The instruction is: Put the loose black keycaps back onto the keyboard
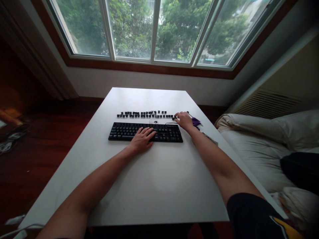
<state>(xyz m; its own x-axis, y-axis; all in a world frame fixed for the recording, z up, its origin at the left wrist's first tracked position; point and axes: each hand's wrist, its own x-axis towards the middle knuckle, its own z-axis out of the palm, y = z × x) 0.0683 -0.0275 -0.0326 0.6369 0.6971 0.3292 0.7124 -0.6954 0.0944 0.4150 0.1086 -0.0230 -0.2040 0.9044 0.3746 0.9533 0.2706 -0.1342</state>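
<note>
A black keyboard lies across the white table. My left hand rests on its middle keys, fingers spread out flat. Beyond the keyboard, loose black keycaps are laid out in two rough rows. My right hand is at the right end of the nearer row, its fingertips closed down at a dark keycap. Whether that keycap is lifted or still on the table I cannot tell. Between the keyboard and the rows sits a small clear round thing with a dark piece in it.
A purple cloth-like thing lies right of my right hand, with a flat greyish item nearer me, partly behind my forearm. The white table stands before a window. A beige sofa is close on the right.
</note>
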